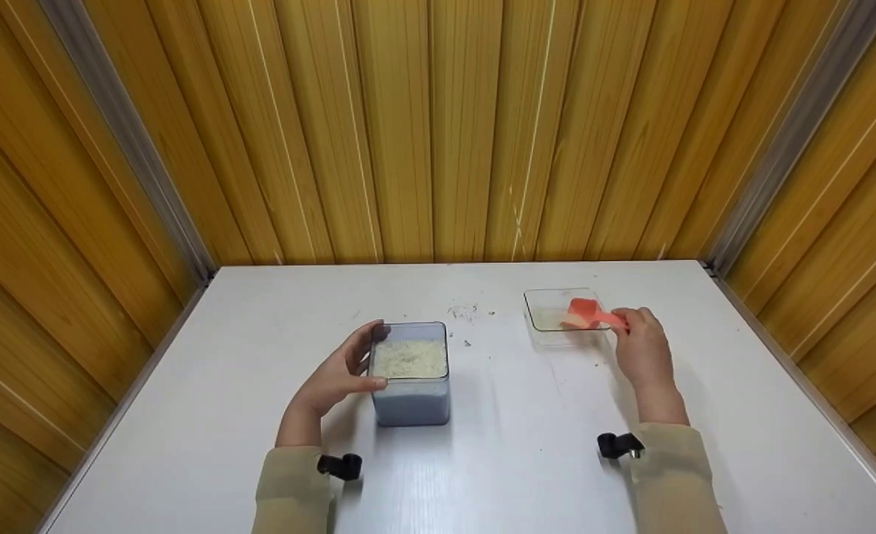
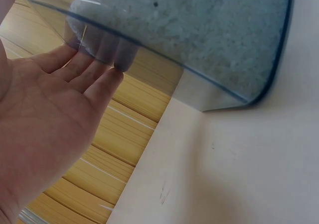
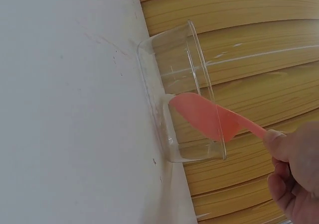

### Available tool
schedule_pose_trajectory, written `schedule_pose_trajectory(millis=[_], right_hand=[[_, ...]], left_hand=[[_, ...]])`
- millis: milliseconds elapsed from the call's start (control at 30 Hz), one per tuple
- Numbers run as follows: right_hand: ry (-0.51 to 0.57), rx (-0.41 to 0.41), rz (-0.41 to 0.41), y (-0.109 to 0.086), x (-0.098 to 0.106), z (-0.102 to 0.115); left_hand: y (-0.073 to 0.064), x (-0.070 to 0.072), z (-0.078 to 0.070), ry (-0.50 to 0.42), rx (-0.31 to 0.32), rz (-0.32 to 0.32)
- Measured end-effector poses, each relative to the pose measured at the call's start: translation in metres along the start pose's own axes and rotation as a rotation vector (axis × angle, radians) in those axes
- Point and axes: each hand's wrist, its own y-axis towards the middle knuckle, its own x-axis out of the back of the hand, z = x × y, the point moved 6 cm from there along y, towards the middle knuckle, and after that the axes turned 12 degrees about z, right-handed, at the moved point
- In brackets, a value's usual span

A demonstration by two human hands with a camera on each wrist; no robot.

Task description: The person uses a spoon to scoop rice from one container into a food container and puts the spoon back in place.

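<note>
Coral plastic scoop — likely light, best held by its handle — pinched in right hand, dips into clear rectangular tub as wide-spread left hand grips translucent blue box.

Soft shadows and glare mark the tabletop.

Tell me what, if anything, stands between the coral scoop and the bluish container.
The coral scoop dips into the clear container, whose left side stands in between; past it, only flat table with scattered dark specks.
</note>
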Motion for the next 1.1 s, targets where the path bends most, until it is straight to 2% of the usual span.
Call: schedule_pose_trajectory(millis=[233,567,733,967,1100], right_hand=[[0.0,0.024,-0.027,0.0,0.0,0.001],[0.021,-0.007,-0.033,0.001,0.001,-0.002],[0.12,-0.079,-0.006,0.001,0.0,-0.01],[0.311,-0.242,0.055,0.001,-0.003,-0.029],[0.417,-0.291,0.084,0.001,-0.007,-0.035]], left_hand=[[0.0,0.0,0.0,-0.002,-0.001,0.003],[0.0,0.0,-0.002,0.008,0.003,-0.001],[0.0,0.0,-0.002,-0.001,-0.001,0.0],[0.001,-0.001,-0.001,-0.002,0.002,0.0],[0.0,-0.001,-0.002,0.0,-0.004,0.004]])
